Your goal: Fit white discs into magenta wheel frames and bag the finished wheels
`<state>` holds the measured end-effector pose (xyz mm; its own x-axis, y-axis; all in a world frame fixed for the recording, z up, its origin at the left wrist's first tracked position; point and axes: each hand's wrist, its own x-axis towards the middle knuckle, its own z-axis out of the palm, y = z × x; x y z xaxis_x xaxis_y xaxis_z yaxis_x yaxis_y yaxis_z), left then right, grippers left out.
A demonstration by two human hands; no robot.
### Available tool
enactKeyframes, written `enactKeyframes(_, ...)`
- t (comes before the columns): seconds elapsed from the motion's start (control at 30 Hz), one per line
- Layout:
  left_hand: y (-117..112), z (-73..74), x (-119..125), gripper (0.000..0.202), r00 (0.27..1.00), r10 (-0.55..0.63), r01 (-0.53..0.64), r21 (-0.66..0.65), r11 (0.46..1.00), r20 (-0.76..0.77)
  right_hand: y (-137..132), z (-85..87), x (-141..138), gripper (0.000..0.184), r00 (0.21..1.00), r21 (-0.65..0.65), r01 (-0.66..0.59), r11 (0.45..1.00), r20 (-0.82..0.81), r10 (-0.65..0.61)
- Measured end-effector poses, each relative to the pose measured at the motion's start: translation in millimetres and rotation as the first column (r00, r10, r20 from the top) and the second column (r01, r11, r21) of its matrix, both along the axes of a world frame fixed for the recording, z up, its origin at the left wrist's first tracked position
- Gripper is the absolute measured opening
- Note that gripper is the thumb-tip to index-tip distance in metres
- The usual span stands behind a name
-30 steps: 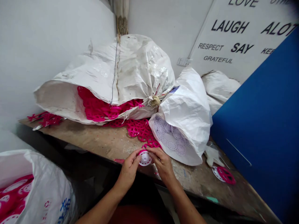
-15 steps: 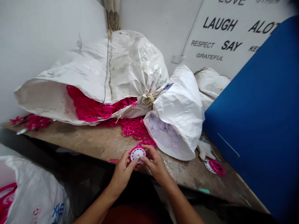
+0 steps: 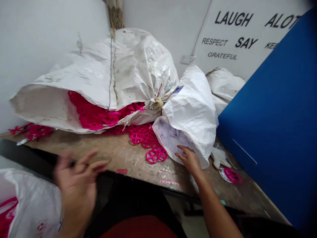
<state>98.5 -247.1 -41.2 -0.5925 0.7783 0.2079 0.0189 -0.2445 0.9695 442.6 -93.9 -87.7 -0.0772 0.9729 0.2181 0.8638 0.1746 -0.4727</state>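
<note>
My left hand (image 3: 79, 178) is raised at the table's front left, a little blurred, fingers spread and nothing seen in it. Nearest to it is a white sack (image 3: 42, 195) at the lower left with pink plastic pieces (image 3: 8, 215) inside. My right hand (image 3: 190, 160) is at the mouth of a smaller white sack (image 3: 192, 102), fingers apart, over the pale lilac plastic discs (image 3: 170, 134) in it. Whether its fingertips touch them I cannot tell. Pink spoked plastic rings (image 3: 152, 156) lie on the table just left of that sack.
A large white sack (image 3: 81, 72) full of pink rings (image 3: 92, 115) covers the back left of the worn table (image 3: 109, 148). At right stands a blue panel (image 3: 267, 125), with a white disc and pink disc (image 3: 234, 176) beside it. Pink pieces (image 3: 37, 131) lie far left.
The pink-and-white disc is out of both hands and I cannot see where it is. My left hand has moved left and opened; my right hand has moved right to the small sack.
</note>
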Motion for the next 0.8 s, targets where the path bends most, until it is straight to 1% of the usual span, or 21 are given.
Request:
enactKeyframes(0.03,15.6,-6.1,14.4,0.053,0.993,-0.118,0.117,-0.026,0.993,-0.015,3.1,-4.2,5.7,0.042,0.995,0.005,-0.027,1.000,0.101,0.027)
enactKeyframes(0.07,32.6,-13.9,30.1,0.041,0.959,-0.271,0.264,-0.088,0.960,-0.079,5.0,-7.3,8.5,0.042,0.984,0.012,-0.059,0.998,0.170,0.056)
enactKeyframes(0.1,49.7,-22.7,45.4,0.029,0.897,-0.411,0.395,-0.122,0.911,-0.162,5.9,-9.3,9.2,0.040,0.975,0.016,-0.084,0.996,0.210,0.079)
enactKeyframes(0.13,65.7,-31.6,59.1,0.021,0.823,-0.509,0.485,-0.152,0.861,-0.252,6.4,-10.3,8.5,0.037,0.970,0.017,-0.097,0.995,0.226,0.090)
enactKeyframes(0.17,79.8,-40.0,70.3,0.016,0.752,-0.558,0.529,-0.183,0.828,-0.350,6.7,-10.7,7.2,0.033,0.968,0.020,-0.103,0.994,0.232,0.096)
enactKeyframes(0.2,91.4,-47.4,78.6,0.015,0.689,-0.577,0.547,-0.207,0.811,-0.439,6.9,-10.5,6.0,0.030,0.966,0.026,-0.106,0.994,0.241,0.097)
enactKeyframes(0.23,100.4,-53.6,83.9,0.015,0.644,-0.573,0.543,-0.224,0.809,-0.507,7.1,-9.8,5.3,0.028,0.965,0.035,-0.103,0.994,0.245,0.091)
enactKeyframes(0.27,106.6,-58.4,86.6,0.014,0.615,-0.562,0.531,-0.236,0.814,-0.554,7.1,-8.7,5.0,0.028,0.966,0.048,-0.093,0.994,0.245,0.079)
enactKeyframes(0.33,111.2,-64.0,86.0,0.014,0.592,-0.553,0.517,-0.249,0.819,-0.587,5.1,-4.8,4.3,0.029,0.971,0.088,-0.056,0.994,0.237,0.034)
enactKeyframes(0.37,109.8,-64.9,83.9,0.014,0.590,-0.556,0.519,-0.252,0.817,-0.585,2.5,-1.9,2.7,0.031,0.982,0.116,-0.023,0.993,0.191,0.001)
enactKeyframes(0.4,106.5,-64.6,81.3,0.015,0.588,-0.561,0.524,-0.254,0.813,-0.582,-1.1,1.6,-0.7,0.031,0.995,0.135,0.013,0.991,0.097,-0.026)
enactKeyframes(0.43,101.5,-63.4,78.8,0.017,0.585,-0.565,0.529,-0.254,0.810,-0.582,-5.9,5.6,-6.0,0.031,0.998,0.134,0.044,0.990,-0.045,-0.038)
enactKeyframes(0.47,95.4,-61.3,76.7,0.019,0.583,-0.567,0.534,-0.252,0.807,-0.582,-11.5,10.0,-13.6,0.030,0.975,0.106,0.056,0.993,-0.221,-0.032)
enactKeyframes(0.5,88.7,-58.5,75.3,0.020,0.584,-0.568,0.541,-0.244,0.805,-0.580,-17.5,14.6,-23.2,0.030,0.915,0.052,0.033,0.998,-0.403,-0.009)
enactKeyframes(0.53,82.0,-55.1,74.7,0.021,0.589,-0.570,0.552,-0.230,0.802,-0.573,-23.5,19.0,-34.2,0.031,0.828,-0.014,-0.033,0.999,-0.561,0.020)
enactKeyframes(0.6,70.1,-47.4,76.2,0.022,0.628,-0.573,0.573,-0.185,0.798,-0.527,-33.8,26.1,-57.7,0.031,0.656,-0.119,-0.225,0.967,-0.752,0.061)
enactKeyframes(0.67,62.3,-40.1,81.0,0.020,0.713,-0.581,0.579,-0.138,0.804,-0.393,-40.8,29.3,-78.2,0.029,0.541,-0.149,-0.348,0.926,-0.838,0.069)
enactKeyframes(0.7,60.1,-37.1,84.1,0.023,0.767,-0.582,0.571,-0.126,0.811,-0.269,-43.2,29.3,-86.0,0.029,0.511,-0.137,-0.364,0.921,-0.856,0.075)
enactKeyframes(0.73,59.0,-34.6,87.3,0.031,0.802,-0.586,0.573,-0.127,0.809,-0.113,-45.3,28.3,-92.0,0.027,0.500,-0.109,-0.351,0.930,-0.862,0.087)
enactKeyframes(0.77,58.6,-32.7,90.2,0.041,0.807,-0.588,0.589,-0.132,0.797,0.053,-47.4,26.4,-96.4,0.026,0.513,-0.072,-0.320,0.945,-0.851,0.109)
enactKeyframes(0.8,58.7,-31.3,92.7,0.049,0.784,-0.586,0.616,-0.135,0.777,0.203,-49.5,23.9,-99.3,0.024,0.557,-0.027,-0.288,0.957,-0.818,0.144)
